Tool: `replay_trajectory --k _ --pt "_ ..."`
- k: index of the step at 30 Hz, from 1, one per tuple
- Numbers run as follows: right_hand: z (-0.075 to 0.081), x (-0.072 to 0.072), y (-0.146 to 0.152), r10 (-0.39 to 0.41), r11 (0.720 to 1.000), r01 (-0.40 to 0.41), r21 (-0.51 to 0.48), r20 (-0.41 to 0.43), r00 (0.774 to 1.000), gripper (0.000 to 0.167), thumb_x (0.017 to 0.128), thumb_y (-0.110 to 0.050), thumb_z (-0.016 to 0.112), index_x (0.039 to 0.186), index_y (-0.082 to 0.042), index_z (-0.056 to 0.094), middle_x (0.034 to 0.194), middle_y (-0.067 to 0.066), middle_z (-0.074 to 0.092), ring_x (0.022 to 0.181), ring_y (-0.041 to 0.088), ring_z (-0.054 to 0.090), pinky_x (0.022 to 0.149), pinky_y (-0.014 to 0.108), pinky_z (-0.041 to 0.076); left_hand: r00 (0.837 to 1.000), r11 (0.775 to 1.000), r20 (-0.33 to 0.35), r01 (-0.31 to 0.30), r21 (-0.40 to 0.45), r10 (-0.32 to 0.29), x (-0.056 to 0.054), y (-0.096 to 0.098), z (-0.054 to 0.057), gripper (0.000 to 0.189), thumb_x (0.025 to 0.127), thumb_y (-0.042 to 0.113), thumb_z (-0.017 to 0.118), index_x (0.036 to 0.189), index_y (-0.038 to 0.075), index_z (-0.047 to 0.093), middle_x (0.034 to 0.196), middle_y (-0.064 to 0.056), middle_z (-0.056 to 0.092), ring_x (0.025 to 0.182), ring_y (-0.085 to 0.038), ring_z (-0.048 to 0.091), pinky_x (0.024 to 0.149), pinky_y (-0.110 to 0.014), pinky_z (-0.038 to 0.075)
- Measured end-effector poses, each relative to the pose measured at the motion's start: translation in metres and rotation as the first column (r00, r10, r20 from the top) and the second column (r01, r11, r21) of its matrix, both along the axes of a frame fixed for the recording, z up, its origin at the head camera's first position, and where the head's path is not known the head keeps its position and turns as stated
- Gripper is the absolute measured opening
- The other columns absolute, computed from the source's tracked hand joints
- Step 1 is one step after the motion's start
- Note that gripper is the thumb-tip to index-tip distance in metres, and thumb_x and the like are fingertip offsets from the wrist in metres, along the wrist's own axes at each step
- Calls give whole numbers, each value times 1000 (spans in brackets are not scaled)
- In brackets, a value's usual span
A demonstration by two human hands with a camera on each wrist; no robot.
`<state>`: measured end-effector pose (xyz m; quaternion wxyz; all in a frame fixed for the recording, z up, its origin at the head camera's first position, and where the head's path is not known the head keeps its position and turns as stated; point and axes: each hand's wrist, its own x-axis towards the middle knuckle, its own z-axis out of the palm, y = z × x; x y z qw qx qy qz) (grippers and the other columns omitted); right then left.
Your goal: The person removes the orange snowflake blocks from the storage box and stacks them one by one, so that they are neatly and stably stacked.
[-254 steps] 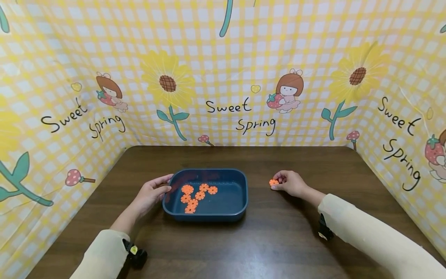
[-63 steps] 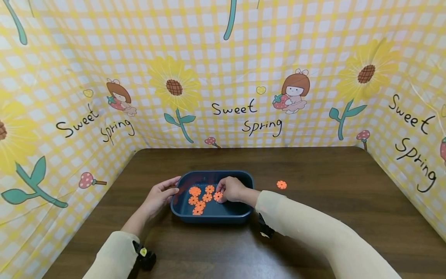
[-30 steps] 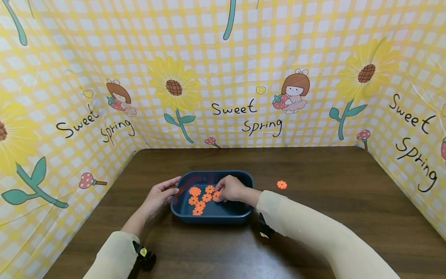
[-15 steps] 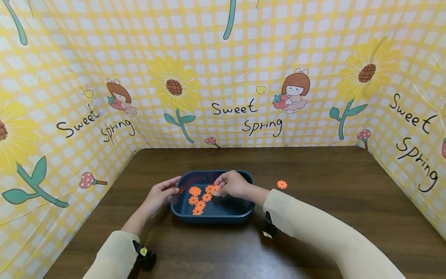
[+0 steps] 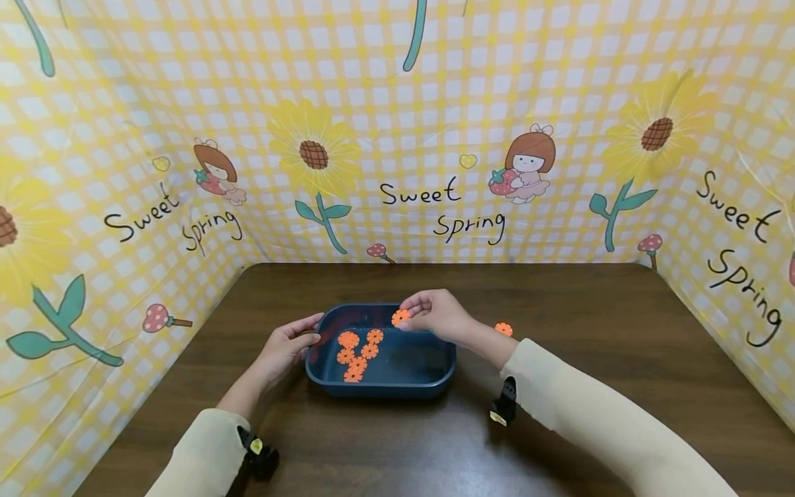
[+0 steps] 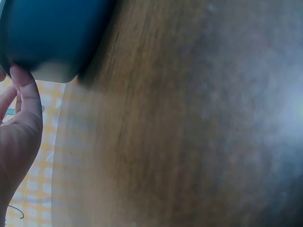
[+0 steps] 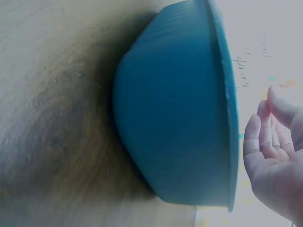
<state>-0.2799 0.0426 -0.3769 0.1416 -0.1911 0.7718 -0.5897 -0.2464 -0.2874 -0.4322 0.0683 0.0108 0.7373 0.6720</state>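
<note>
A dark blue rectangular plastic basin [image 5: 380, 392] stands on the table. My left hand [image 5: 273, 353] grips its left rim, thumb on the near side of the fingers. In the left wrist view, the thumb [image 6: 27, 92] presses at the edge of the basin [image 6: 54, 35]. My right hand [image 5: 442, 316] pinches an orange snowflake-shaped plastic disc [image 5: 401, 318] above the basin's far right part. Several more orange discs [image 5: 356, 365] lie in the basin's left half, some overlapping. The right wrist view shows my right hand [image 7: 274, 151] just above the basin's rim [image 7: 229, 109].
One more orange disc [image 5: 504, 328] lies on the brown table [image 5: 559, 297] right of the basin, partly covered by my right wrist. A yellow checked cloth [image 5: 410, 124] with printed flowers hangs around the table's back and sides.
An orange disc was set on the table at the right earlier. My right hand then reached into the basin, pinched another disc and lifted it up and rightward. My left hand stays on the rim.
</note>
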Motion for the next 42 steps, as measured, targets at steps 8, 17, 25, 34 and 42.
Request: replay_trajectory --k 8,17,25,34,42 --pt "6 -1 25 -40 997 37 -74 -44 998 30 82 -5 77 109 2 67 93 12 66 82 22 64 79 38 56 1000 1000 9 -13 -16 13 1 1 0 51 96 7 59 145 2 44 132 -20 53 101 -15 62 84 -29 53" --pt "1 -6 63 -138 988 130 -87 -88 987 32 83 -9 78 110 2 67 94 11 67 84 23 64 74 26 55 1000 1000 -2 -1 20 1 0 1 0 51 96 5 59 145 0 43 131 -21 52 100 -15 63 82 -29 54" --pt "-13 -8 94 -210 977 201 -74 -146 967 36 82 -13 79 112 3 66 94 10 66 85 19 62 74 23 53 1000 1000 0 -6 14 6 0 1 0 51 96 5 59 145 -1 43 130 -20 53 100 -14 63 83 -29 54" --pt "-33 -12 130 -282 959 281 -23 -137 950 37 83 -14 78 113 3 65 94 9 65 82 16 61 73 32 55 1000 1000 4 -4 10 4 0 2 -2 51 97 5 58 145 0 43 131 -21 52 99 -14 63 81 -28 54" --pt "-48 -11 152 -309 950 313 8 -135 942 38 86 -14 76 115 6 62 94 9 65 82 14 60 74 32 54 1000 1000 3 -3 1 3 2 1 0 52 96 7 60 145 0 43 132 -21 52 101 -14 62 84 -30 53"
